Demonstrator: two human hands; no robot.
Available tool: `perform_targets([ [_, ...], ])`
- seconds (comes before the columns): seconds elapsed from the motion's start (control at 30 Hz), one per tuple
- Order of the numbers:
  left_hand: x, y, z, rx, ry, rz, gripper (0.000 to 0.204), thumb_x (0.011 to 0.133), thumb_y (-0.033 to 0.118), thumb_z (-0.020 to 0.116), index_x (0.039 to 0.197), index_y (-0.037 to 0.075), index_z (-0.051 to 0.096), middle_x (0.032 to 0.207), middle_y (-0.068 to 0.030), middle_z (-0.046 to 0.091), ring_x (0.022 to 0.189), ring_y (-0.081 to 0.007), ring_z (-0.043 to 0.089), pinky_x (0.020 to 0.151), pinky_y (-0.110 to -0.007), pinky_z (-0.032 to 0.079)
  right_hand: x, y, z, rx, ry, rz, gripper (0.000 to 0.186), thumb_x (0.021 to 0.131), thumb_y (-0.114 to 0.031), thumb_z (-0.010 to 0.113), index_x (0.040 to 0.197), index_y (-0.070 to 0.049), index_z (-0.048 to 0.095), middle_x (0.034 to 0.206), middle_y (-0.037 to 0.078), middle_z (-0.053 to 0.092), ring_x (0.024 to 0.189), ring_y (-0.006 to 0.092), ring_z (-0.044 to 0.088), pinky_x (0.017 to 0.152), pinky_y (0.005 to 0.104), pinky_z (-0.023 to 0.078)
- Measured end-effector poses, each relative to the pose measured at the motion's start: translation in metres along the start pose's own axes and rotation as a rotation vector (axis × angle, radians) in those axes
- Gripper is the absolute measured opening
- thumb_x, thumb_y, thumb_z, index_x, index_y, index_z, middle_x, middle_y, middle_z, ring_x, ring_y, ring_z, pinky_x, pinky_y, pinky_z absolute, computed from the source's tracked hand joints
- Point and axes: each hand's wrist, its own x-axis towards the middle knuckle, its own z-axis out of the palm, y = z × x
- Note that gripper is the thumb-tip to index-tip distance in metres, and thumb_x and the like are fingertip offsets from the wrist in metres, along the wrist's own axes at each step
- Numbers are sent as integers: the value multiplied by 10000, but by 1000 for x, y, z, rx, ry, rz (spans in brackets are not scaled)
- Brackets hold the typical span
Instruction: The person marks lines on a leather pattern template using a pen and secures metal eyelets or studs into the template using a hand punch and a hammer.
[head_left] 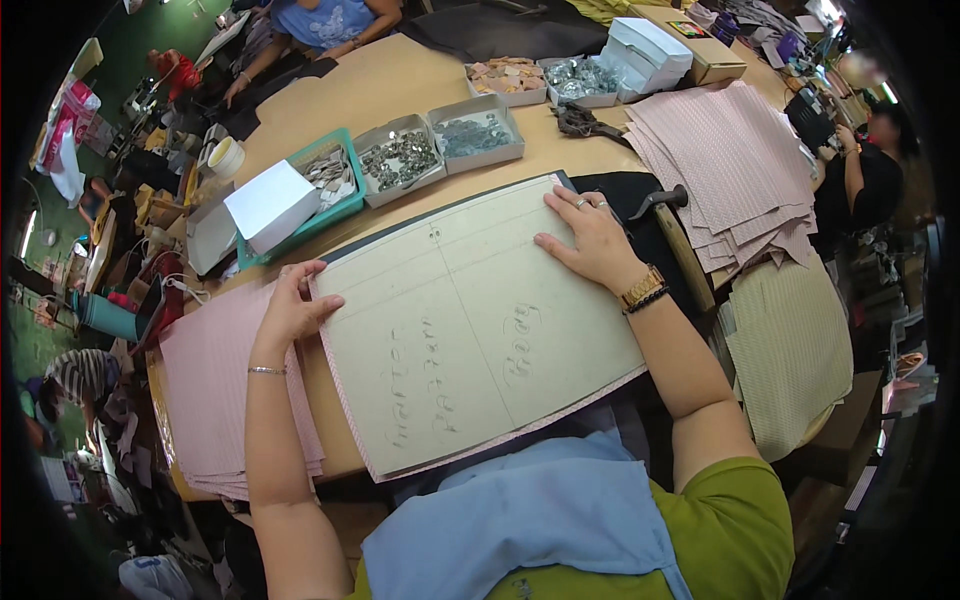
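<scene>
A large cream cardboard pattern (480,330), with pencilled lines and handwriting, lies at a slant before me. A pink textured sheet (590,401) shows beneath it along the left and near edges, and a dark layer shows at its far edge. At the far left corner, my left hand (291,305) grips the pattern's edge, thumb on top and fingers curled at the rim. My right hand (592,238) rests on the far right part, fingers spread flat. A dark-headed hammer with a wooden handle (684,250) lies right of that hand.
Pink sheets are stacked at left (215,385) and far right (722,165); a cream stack (790,350) sits nearer right. Beyond the pattern stand a teal basket (352,207), boxes of metal parts (395,155), and white boxes (645,60). Other people work around the table.
</scene>
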Motion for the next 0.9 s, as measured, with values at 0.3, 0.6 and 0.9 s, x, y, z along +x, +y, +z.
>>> perform_targets([
  [0.3,-17,82,47,791,-32,310,631,805,247,852,1379,126,620,1464,-206,530,1302,-393,572,1063,-439,501,4,0,-2,-30,-39,-23,646,930,-496,702,1400,-64,607,1510,159,556,1283,464,521,1102,479,460],
  [0.6,-31,152,106,908,-184,114,1298,504,817,856,1562,171,471,1487,-275,508,1288,-467,584,1032,-539,526,6,-1,-10,-52,-103,-6,676,922,-496,698,1413,-44,591,1543,172,517,1312,475,505,1143,485,428],
  [0.9,-21,154,119,935,-240,51,1246,501,756,917,1482,114,495,1482,-224,517,1264,-412,612,989,-571,544,34,70,-50,330,72,211,487,920,-315,752,1295,-16,666,1146,211,741,1028,331,733,935,432,565],
])
